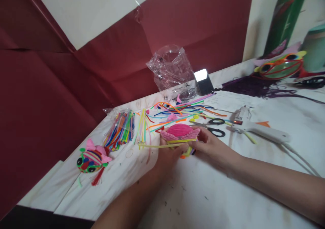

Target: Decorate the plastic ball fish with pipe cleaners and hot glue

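Both hands hold a pink pipe-cleaner ball (pixel 179 131) with pink fins, low over the white table (pixel 203 195). My left hand (pixel 169 153) grips it from the left and below, fingers closed. My right hand (pixel 212 144) grips its right side, fingers closed. A yellow-green pipe cleaner (pixel 154 145) sticks out leftward from under the ball, between my fingers.
A finished striped fish figure (pixel 91 158) lies at the left. A packet of pipe cleaners (pixel 120 130) and loose pipe cleaners (pixel 177 112) lie behind the hands. Scissors (pixel 214 126) and a white glue gun (pixel 256 127) lie right. A clear plastic bag (pixel 170 66) stands at the back.
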A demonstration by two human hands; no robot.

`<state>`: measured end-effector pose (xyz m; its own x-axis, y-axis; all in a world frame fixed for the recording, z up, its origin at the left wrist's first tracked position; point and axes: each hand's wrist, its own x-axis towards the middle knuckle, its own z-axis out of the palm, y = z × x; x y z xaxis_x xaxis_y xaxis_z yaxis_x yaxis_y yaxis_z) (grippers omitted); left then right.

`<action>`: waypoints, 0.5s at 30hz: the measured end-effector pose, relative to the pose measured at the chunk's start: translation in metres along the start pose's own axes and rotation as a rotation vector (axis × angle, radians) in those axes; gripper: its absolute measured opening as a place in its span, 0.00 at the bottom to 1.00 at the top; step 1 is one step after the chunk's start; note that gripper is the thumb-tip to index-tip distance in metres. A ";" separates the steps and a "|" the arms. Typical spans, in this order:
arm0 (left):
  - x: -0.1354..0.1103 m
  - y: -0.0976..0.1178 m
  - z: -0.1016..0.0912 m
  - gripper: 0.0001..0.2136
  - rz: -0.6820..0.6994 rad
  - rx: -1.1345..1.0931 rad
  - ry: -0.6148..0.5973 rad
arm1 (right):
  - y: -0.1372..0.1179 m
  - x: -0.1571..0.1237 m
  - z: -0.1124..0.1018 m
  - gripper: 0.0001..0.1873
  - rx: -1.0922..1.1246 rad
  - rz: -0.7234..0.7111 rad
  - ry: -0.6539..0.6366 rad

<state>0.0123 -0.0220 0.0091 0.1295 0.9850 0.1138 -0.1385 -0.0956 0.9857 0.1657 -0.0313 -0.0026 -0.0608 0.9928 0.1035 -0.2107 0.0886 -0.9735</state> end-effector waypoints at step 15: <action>0.002 -0.001 -0.004 0.32 0.025 0.107 -0.003 | -0.003 0.001 -0.002 0.28 -0.095 -0.010 0.066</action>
<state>0.0093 -0.0190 0.0074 0.1305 0.9817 0.1388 -0.0364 -0.1352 0.9902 0.1684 -0.0305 -0.0002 0.0063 0.9947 0.1022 -0.1177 0.1022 -0.9878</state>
